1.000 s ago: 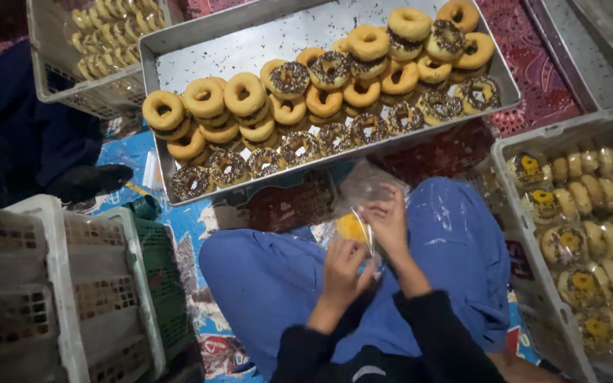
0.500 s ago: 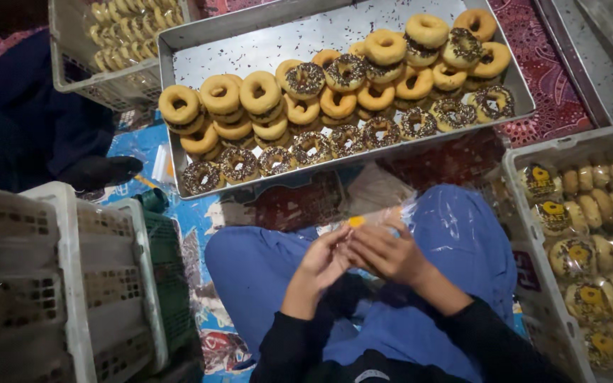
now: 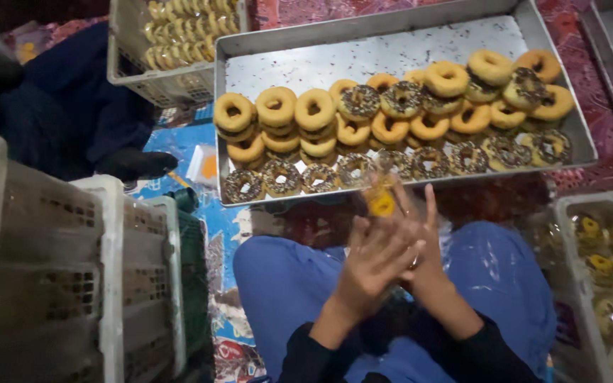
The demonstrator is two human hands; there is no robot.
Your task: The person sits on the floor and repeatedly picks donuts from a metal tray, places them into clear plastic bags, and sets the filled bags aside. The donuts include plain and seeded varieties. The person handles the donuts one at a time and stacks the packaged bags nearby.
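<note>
My left hand point(image 3: 372, 264) and my right hand point(image 3: 420, 237) are pressed together over my blue-clothed lap, both blurred. Between them they hold a thin clear plastic bag point(image 3: 381, 201) with a yellow patch, which sticks up above the fingers. Just beyond the hands lies a large metal tray point(image 3: 391, 50) with rows of ring doughnuts point(image 3: 391, 128), some plain and golden, some topped with chocolate and sprinkles.
Empty white plastic crates point(image 3: 72, 276) stand at my left. A crate of wrapped doughnuts point(image 3: 608, 276) is at my right, another crate of pastries point(image 3: 179, 35) at the far left. A person in dark clothing point(image 3: 58, 106) sits at the upper left.
The camera view shifted left and down. My hands moved from working apart on the bag to being pressed together, lifted slightly toward the tray.
</note>
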